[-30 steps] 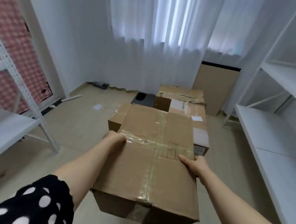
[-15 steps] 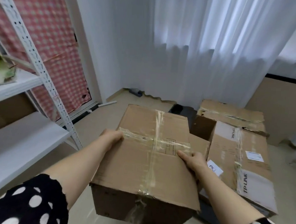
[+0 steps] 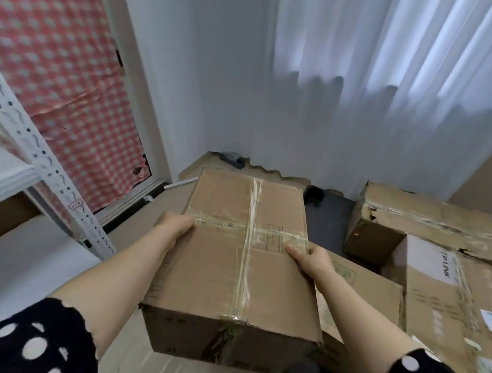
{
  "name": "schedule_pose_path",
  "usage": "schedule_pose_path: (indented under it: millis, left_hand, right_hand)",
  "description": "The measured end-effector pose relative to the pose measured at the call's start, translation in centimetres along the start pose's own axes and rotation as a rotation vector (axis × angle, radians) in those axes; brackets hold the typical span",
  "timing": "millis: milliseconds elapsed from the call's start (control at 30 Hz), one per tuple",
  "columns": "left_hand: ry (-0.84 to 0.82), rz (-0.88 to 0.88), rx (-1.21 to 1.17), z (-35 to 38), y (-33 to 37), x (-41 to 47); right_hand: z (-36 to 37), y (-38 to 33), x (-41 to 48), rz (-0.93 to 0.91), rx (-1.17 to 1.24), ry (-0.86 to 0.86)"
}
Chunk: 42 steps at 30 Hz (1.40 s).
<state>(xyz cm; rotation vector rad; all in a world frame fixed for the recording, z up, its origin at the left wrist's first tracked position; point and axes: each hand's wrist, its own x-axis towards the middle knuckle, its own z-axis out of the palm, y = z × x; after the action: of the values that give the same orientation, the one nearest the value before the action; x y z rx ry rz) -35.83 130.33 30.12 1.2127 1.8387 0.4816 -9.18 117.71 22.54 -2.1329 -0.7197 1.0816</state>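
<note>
Box: taped cardboard box [image 3: 235, 260] held in the air above the floor [image 3: 35, 275]
Left hand [image 3: 174, 228]: grips its left edge
Right hand [image 3: 312, 259]: grips its right edge
Room: shelf post [image 3: 54, 182] left, stacked cartons [image 3: 434, 267] just right

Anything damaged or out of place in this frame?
Yes. The cardboard box at the right rear is battered: its top edge is torn and ragged, and its flaps are crumpled. The red checked sheet on the left has rips and holes near its lower right corner. The taped box gripped between the left hand and the right hand looks intact.
</note>
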Motion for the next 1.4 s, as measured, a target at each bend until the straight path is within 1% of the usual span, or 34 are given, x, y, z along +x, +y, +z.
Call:
schedule_pose_path:
  millis: [133, 267, 433, 500, 700, 767, 900, 1033, 1133, 1267, 1400]
  left_hand:
    - [-0.045, 0.017, 0.044, -1.9, 3.6, 7.3]
    - [-0.079, 0.063, 0.086, -2.3, 8.2, 12.9]
    - [-0.115, 0.110, 0.022, -0.5, 13.0, 17.0]
    - [-0.131, 0.124, 0.017, 0.4, 14.2, 18.3]
    - [-0.110, 0.183, 0.028, 3.1, 19.3, 23.0]
    - [-0.112, 0.201, 0.029, 4.3, 21.7, 25.0]
    - [-0.136, 0.235, 0.096, 8.8, 26.5, 31.8]
    - [-0.225, 0.199, 0.153, 14.5, 31.3, 40.7]
    - [-0.273, 0.171, 0.179, 17.8, 35.3, 47.1]
    - [-0.343, 0.152, 0.162, 20.8, 41.0, 53.2]
    - [-0.395, 0.196, 0.180, 24.0, 44.8, 56.8]
  right_hand:
    - [3.5, -4.9, 3.1, 0.038, 0.070, 0.031]
    - [4.8, -8.6, 6.6, 0.039, 0.129, 0.072]
    - [4.0, -11.5, 11.2, 0.042, 0.142, 0.159]
    - [3.3, -12.4, 13.4, 0.028, 0.141, 0.155]
    - [1.7, -15.6, 19.0, 0.002, 0.160, 0.160]
    - [1.1, -16.5, 21.6, 0.010, 0.163, 0.165]
    - [0.2, -18.4, 28.6, 0.060, 0.164, 0.204]
    - [-0.1, -20.1, 37.3, 0.129, 0.177, 0.262]
    - [-0.5, -22.7, 43.3, 0.190, 0.187, 0.297]
    - [-1.7, -26.4, 49.2, 0.215, 0.185, 0.340]
    - [-3.3, -28.1, 53.2, 0.232, 0.201, 0.377]
